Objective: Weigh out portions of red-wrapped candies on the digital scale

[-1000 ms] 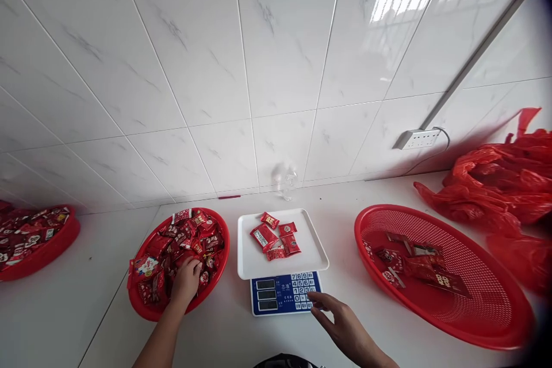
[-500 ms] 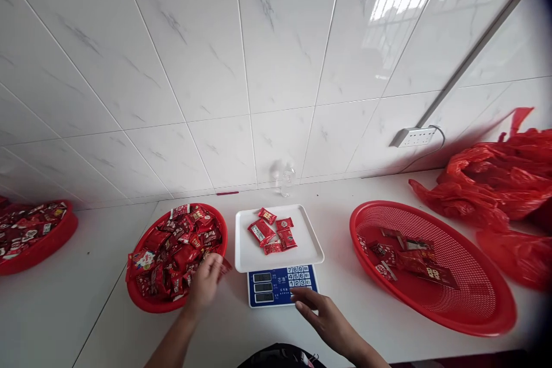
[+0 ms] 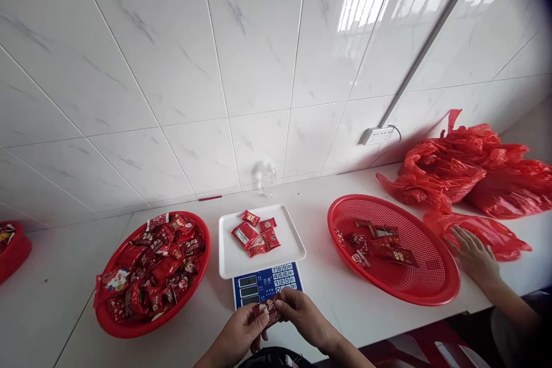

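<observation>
Red-wrapped and pinched between the left hand (image 3: 245,328) and right hand (image 3: 304,317), one snack packet (image 3: 272,310) is by the digital scale (image 3: 268,280), not yet on its white tray (image 3: 233,261), where five packets (image 3: 245,234) lie, while many more fill the basket left of it (image 3: 123,330).

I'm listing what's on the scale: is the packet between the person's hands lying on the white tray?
No, the left hand and right hand hold the dark red packet clear of the white tray.
</observation>
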`<state>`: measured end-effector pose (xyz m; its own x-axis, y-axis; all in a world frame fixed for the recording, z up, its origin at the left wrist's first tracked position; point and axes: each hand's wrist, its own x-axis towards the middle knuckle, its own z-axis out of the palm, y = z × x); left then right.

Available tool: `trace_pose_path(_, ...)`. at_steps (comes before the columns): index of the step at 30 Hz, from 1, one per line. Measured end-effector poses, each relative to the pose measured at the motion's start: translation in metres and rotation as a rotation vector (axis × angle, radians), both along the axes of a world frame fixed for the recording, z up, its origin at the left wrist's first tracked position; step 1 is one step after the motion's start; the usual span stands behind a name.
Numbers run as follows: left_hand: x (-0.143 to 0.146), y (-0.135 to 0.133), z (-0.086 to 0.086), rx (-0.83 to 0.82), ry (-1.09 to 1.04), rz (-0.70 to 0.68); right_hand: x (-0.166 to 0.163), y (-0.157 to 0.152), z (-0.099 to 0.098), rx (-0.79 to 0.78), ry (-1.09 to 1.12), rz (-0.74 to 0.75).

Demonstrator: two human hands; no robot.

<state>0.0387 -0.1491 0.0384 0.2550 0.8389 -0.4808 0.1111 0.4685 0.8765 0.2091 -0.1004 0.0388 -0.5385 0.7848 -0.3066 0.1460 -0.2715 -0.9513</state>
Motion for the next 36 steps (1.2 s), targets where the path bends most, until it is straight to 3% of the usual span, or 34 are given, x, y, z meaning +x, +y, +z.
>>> trace_pose_path(10,-0.004,0.000,0.006,0.045,-0.006,0.031,-0.005,0.001,0.007,-0.060,0.038,0.017)
trace_pose_path(16,-0.004,0.001,0.013,0.051,-0.143,0.014,-0.001,0.001,0.025,-0.061,0.155,0.241)
trace_pose_path(22,0.005,0.002,0.023,-0.061,-0.365,0.167,-0.009,0.000,0.029,-0.174,0.260,0.146)
trace_pose_path(27,0.002,0.009,0.020,-0.009,-0.099,0.239,-0.010,0.014,0.014,-0.122,0.107,0.038)
trace_pose_path(32,-0.016,0.013,0.007,-0.003,0.041,0.308,-0.007,0.054,-0.006,-0.051,-0.039,-0.168)
trace_pose_path(36,-0.030,0.013,0.003,0.021,0.148,0.270,-0.010,0.081,-0.002,0.079,-0.224,-0.052)
